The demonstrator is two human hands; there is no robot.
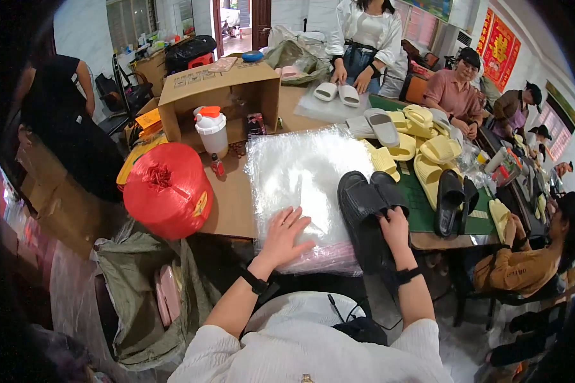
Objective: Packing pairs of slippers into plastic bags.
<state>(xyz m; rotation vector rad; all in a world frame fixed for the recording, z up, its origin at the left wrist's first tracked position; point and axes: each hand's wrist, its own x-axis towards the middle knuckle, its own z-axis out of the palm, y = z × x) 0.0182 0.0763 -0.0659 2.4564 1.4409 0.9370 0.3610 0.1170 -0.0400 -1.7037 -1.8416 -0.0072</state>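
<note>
My left hand (283,239) lies with its fingers spread on the near part of a stack of clear plastic bags (306,166). My right hand (395,231) is closed on a pair of black slippers (359,203) at the right edge of the stack. The slippers lie side by side, toes pointing away, partly over the bags. My fingers are partly hidden by the slipper straps. Right of them, another pair of black slippers (450,195) stands by several yellow slippers (439,150) on a green mat (416,207).
A big red roll of plastic twine (166,191) sits at the left, near an open cardboard box (220,86) and a white bottle with an orange lid (211,131). Below is a green sack (137,274) holding pink slippers (167,293). Across the table a person handles white slippers (337,94); others sit along the right.
</note>
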